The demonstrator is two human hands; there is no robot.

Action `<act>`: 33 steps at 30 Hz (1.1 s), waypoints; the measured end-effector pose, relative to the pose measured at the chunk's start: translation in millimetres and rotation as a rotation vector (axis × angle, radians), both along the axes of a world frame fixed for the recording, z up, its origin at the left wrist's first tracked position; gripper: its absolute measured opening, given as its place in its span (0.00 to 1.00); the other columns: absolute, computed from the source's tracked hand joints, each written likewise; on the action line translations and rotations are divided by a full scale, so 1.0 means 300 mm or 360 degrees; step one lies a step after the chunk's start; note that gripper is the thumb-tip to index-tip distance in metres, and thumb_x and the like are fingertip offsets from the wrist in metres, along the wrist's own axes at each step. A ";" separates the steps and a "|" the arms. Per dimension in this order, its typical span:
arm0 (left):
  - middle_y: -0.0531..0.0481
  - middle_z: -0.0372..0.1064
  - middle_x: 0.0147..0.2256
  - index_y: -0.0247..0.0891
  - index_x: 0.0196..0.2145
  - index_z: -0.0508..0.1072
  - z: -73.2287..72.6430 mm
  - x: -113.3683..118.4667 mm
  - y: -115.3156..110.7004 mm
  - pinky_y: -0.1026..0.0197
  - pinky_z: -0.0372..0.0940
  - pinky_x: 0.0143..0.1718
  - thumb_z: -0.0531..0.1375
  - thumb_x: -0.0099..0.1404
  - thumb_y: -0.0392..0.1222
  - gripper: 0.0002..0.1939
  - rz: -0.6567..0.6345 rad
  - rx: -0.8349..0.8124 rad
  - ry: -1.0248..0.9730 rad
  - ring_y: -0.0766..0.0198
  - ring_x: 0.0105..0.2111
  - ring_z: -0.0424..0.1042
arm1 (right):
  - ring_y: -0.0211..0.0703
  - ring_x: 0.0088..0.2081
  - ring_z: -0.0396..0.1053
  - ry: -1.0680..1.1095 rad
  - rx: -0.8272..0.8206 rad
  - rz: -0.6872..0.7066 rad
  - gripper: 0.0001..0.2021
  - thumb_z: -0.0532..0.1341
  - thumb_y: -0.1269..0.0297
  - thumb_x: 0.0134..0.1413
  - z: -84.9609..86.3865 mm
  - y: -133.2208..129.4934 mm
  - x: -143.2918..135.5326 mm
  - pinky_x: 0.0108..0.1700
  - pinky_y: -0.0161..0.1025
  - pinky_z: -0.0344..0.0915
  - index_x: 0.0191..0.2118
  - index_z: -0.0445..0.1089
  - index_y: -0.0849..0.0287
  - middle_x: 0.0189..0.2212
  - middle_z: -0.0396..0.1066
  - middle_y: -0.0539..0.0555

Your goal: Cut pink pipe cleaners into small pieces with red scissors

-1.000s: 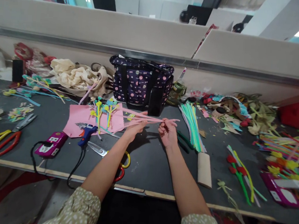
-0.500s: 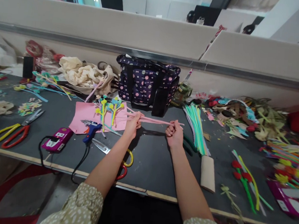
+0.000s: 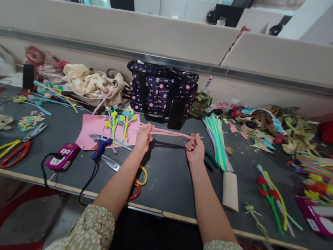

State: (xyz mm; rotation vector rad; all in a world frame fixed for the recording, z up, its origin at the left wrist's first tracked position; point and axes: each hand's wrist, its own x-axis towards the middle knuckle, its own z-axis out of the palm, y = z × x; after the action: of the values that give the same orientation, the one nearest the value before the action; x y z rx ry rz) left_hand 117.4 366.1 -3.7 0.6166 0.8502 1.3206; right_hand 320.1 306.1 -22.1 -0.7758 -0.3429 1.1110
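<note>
I count two hands, one bundle of pink pipe cleaners (image 3: 170, 132) — strand count unclear. Left hand (image 3: 144, 138) fingers clenched on bundle's left end, right hand (image 3: 195, 147) fisted round right end. Bundle stretched level above dark counter (image 3: 167, 183), before one dotted bag (image 3: 160, 91). Two scissors (image 3: 127, 174) (image 3: 9, 151) visible.

A bag (image 3: 161, 93) is set at the far side of the counter (image 3: 167, 179). A glue gun (image 3: 99, 147) and scissors (image 3: 127, 172) are laid near-left of it, with a cardboard tube (image 3: 231, 186) off to the right.
</note>
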 end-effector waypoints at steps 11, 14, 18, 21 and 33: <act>0.64 0.52 0.15 0.34 0.26 0.68 -0.001 -0.074 0.049 0.73 0.39 0.13 0.70 0.47 0.46 0.17 0.0264 -0.0113 -0.0043 0.81 0.11 0.44 | 0.25 0.12 0.50 -0.0215 -0.0226 0.0154 0.14 0.71 0.59 0.40 0.009 -0.008 0.047 0.12 0.25 0.45 0.28 0.71 0.64 0.12 0.59 0.43; 0.64 0.57 0.18 0.36 0.28 0.67 -0.005 -0.088 0.059 0.72 0.39 0.13 0.69 0.46 0.45 0.17 0.0459 -0.0087 -0.0055 0.82 0.11 0.45 | 0.26 0.13 0.52 -0.0210 -0.0290 0.0202 0.14 0.71 0.59 0.40 0.004 -0.006 0.044 0.13 0.26 0.46 0.29 0.72 0.65 0.13 0.61 0.44; 0.59 0.67 0.25 0.36 0.29 0.65 0.001 -0.100 0.064 0.70 0.39 0.13 0.67 0.48 0.45 0.16 0.0630 0.0038 0.0000 0.82 0.11 0.44 | 0.27 0.13 0.53 -0.0220 -0.0353 0.0318 0.13 0.70 0.59 0.42 0.003 -0.005 0.031 0.12 0.26 0.47 0.28 0.71 0.64 0.13 0.62 0.45; 0.55 0.70 0.28 0.36 0.28 0.62 0.007 -0.112 0.072 0.70 0.41 0.14 0.64 0.52 0.45 0.14 0.0840 0.0115 0.0107 0.80 0.13 0.50 | 0.27 0.13 0.56 -0.0295 -0.0447 0.0369 0.11 0.68 0.60 0.45 0.003 -0.008 0.043 0.13 0.25 0.50 0.29 0.72 0.64 0.13 0.64 0.45; 0.46 0.67 0.38 0.37 0.37 0.70 0.046 -0.096 0.001 0.54 0.61 0.48 0.58 0.63 0.42 0.07 0.1263 0.1092 0.1680 0.58 0.43 0.66 | 0.35 0.16 0.68 -0.0914 -0.0705 0.0554 0.06 0.63 0.65 0.50 0.004 -0.033 0.060 0.13 0.26 0.60 0.29 0.69 0.63 0.18 0.72 0.54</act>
State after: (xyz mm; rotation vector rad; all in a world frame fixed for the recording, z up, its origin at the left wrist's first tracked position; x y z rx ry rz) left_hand 88.5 366.4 10.0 1.7259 1.5977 2.0473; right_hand 338.0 296.2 -21.0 -1.4769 -0.7495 1.2942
